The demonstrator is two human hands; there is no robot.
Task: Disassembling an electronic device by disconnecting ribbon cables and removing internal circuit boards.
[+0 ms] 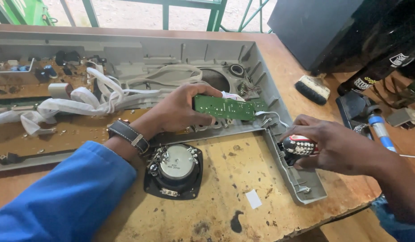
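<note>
Holding: left hand [182, 107] grips green circuit board [225, 108] | right hand [333, 145] clasps screwdriver handle [298, 145] (at casing [301, 183] edge) | speaker [174, 171] on open table [216, 210]

One head cam only, close, looking steeply down and fwd over the stained wooden workbench [225, 197] at the opened grey plastic casing [261, 58]; green metal railing [165, 11] along top edge.

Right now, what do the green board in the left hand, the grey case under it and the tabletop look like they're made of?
Green board: likely fibreglass circuit board, glossy green coat with pale solder dots. The left hand grips its end.
Grey case: looks like moulded plastic, matte, with ribs and screw posts.
Tabletop: seems to be wood or plywood, worn brown, stained and scuffed.
</note>
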